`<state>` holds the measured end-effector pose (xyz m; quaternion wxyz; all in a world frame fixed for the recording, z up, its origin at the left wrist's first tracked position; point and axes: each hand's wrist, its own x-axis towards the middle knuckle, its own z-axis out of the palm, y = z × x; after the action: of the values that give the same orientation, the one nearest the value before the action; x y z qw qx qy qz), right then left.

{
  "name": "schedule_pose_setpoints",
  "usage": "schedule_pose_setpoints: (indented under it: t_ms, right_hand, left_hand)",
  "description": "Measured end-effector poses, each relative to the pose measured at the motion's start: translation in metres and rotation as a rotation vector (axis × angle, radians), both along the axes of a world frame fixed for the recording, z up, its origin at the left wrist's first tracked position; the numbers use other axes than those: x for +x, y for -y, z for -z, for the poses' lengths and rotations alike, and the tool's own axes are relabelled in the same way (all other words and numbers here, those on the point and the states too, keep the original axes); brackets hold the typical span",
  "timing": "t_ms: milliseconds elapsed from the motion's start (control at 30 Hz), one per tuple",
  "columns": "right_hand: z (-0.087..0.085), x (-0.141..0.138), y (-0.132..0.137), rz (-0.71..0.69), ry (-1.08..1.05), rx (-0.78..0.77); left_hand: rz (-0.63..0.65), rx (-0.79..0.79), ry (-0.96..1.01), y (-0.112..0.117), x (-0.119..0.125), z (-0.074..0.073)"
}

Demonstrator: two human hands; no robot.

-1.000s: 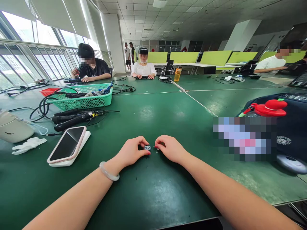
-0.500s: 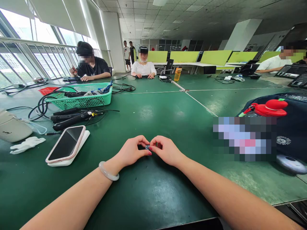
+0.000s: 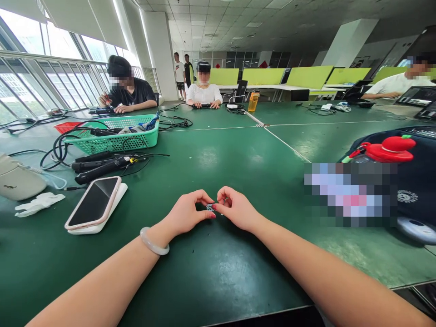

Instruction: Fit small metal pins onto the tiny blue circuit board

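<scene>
Between my two hands, low over the green table (image 3: 177,181), is a small dark piece with pale specks (image 3: 210,207) that looks like a little circuit board. My left hand (image 3: 187,212) pinches it from the left between thumb and fingers, and a pale bangle circles that wrist. My right hand (image 3: 236,210) is closed, its thumb and fingertips meeting the right edge of the board. Fingers cover much of the board, so its full shape is hidden. A tiny pale spot shows just under the right fingers, too small to name.
Left of my hands, a pink-rimmed phone (image 3: 93,202) rests on a white slab, near black handheld tools (image 3: 102,169) and a green basket (image 3: 112,141). A dark bag (image 3: 381,190) with a red-topped bottle (image 3: 388,151) stands right. Other people sit across the table.
My right hand has moved slightly up and right, and its fingers have loosened a little, showing more of the board. The left hand stays almost in place.
</scene>
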<state>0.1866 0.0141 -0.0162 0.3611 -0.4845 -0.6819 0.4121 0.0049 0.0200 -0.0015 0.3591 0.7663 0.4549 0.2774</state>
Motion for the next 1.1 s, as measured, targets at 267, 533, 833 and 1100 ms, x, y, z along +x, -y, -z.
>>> schedule_pose_setpoints:
  t_ms: [267, 533, 833, 1100]
  right_hand:
    - [-0.009, 0.003, 0.006, -0.031, 0.214, 0.150]
    - [-0.003, -0.005, 0.015, -0.258, 0.624, 0.379]
    - [-0.010, 0.001, 0.009, -0.014, 0.531, 0.314]
    - [-0.012, 0.000, 0.008, 0.052, 0.405, 0.302]
  left_hand:
    - [-0.138, 0.100, -0.134, -0.003, -0.002, -0.002]
    - [-0.201, 0.111, -0.216, -0.006, -0.004, 0.001]
    - [-0.204, 0.080, -0.134, -0.002, -0.002, -0.003]
    - [-0.154, 0.059, -0.038, 0.000, 0.000, -0.003]
